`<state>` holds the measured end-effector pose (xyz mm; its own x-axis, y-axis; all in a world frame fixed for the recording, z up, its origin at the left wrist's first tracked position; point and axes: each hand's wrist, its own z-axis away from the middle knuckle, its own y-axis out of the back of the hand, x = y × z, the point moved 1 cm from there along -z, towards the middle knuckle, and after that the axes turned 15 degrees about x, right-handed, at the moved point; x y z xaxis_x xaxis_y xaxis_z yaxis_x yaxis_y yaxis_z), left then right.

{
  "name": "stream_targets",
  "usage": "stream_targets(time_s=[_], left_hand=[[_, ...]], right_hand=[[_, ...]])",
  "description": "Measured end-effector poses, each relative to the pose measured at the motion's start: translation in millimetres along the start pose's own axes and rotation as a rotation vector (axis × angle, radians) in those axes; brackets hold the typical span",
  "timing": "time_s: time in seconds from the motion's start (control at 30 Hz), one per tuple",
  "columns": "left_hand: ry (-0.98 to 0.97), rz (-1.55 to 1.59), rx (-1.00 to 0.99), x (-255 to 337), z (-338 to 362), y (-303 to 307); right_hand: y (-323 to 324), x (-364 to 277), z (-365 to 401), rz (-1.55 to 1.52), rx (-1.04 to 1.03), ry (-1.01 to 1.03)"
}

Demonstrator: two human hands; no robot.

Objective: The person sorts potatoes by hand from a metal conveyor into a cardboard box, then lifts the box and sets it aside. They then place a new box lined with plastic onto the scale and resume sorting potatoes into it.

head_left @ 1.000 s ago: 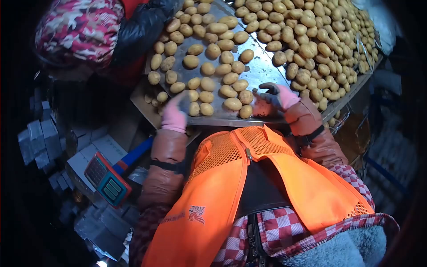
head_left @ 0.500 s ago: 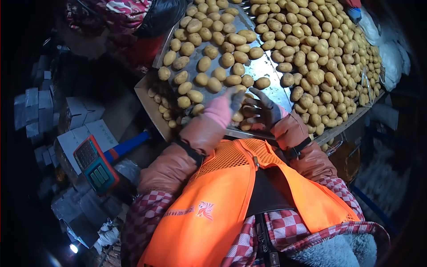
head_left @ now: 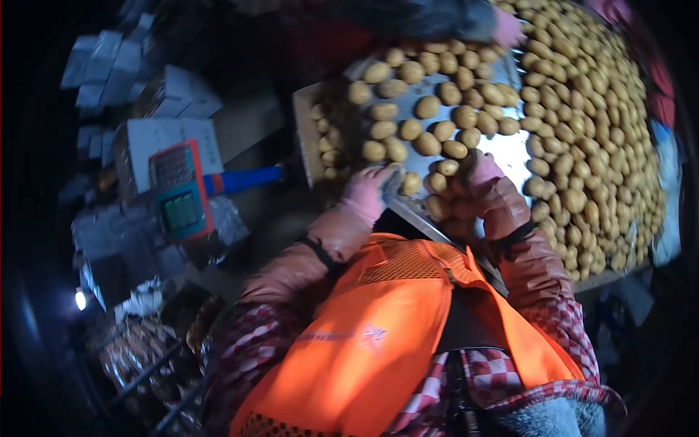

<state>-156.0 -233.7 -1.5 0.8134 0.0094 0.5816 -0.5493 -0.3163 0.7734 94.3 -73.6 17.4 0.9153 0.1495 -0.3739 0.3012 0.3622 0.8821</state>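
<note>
My left hand (head_left: pixel 370 192), in a pink glove with a grey palm, is at the near left edge of the metal tray (head_left: pixel 513 154). Its fingers are curled, and what they hold, if anything, is hidden. My right hand (head_left: pixel 482 173), gloved the same way, bends its fingers beside loose potatoes (head_left: pixel 444 132) at the tray's near side. Blur and its own back hide whatever is in its grip. One potato (head_left: pixel 411 183) lies just right of my left hand. A large potato pile (head_left: pixel 575 153) heaps up to the right of the tray.
A cardboard box (head_left: pixel 304 135) with smaller potatoes stands left of the tray. Further left is a scale display (head_left: pixel 178 191) on a blue post, among white cartons (head_left: pixel 171 138). Another person's pink-gloved hand (head_left: pixel 507 29) reaches in at the top; a pink sleeve (head_left: pixel 611 11) shows top right.
My view has turned, shifting the tray and pile rightward. My hands have moved apart, the left to the tray's near left edge. Another person's arm has come in across the top.
</note>
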Motion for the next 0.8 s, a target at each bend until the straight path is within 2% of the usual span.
stream_targets(time_s=[0.03,0.13,0.17,0.2,0.27,0.3,0.4,0.5,0.6,0.7,0.77,0.8], left_hand=[[-0.013,-0.016,0.036,8.2,-4.9,4.0],[-0.043,-0.032,-0.053,8.5,-20.9,-6.5],[-0.058,0.008,0.008,4.9,-24.2,-11.3],[-0.076,0.05,0.071,1.2,-28.4,-13.4],[-0.1,0.035,0.168,0.7,-31.1,1.6],[-0.076,0.031,0.167,-11.2,-26.6,3.4],[0.024,0.055,0.192,-42.3,-16.9,13.3],[0.131,0.039,0.113,-52.2,-4.1,19.8],[0.118,-0.025,0.119,-47.1,7.9,21.7],[0.012,-0.096,0.112,-41.2,14.5,19.3],[-0.055,-0.098,0.096,-27.9,24.5,9.4],[-0.088,-0.081,0.086,-21.0,24.1,6.1]], right_hand=[[-18.4,-15.2,0.1,-0.064,0.016,0.046],[-64.1,-38.7,0.6,-0.234,0.082,0.14],[-70.6,-42.4,-2.5,-0.289,0.109,0.164],[-70.4,-36.4,-10.7,-0.485,-0.081,0.009],[-50.2,-39.6,5.8,-0.779,-0.067,-0.111],[-59.5,-11.9,3.8,-0.927,0.014,-0.08],[-19.5,28.3,27.2,-0.915,-0.039,-0.266],[-5.9,89.5,54.4,-0.802,-0.069,-0.375],[-3.1,104.3,81.8,-0.619,-0.126,-0.539],[-57.5,136.8,90.3,-0.811,-0.194,-0.488],[-59.1,86.2,88.8,-0.399,-0.132,-0.364],[-77.7,86.6,81.0,-0.468,-0.114,-0.378]])
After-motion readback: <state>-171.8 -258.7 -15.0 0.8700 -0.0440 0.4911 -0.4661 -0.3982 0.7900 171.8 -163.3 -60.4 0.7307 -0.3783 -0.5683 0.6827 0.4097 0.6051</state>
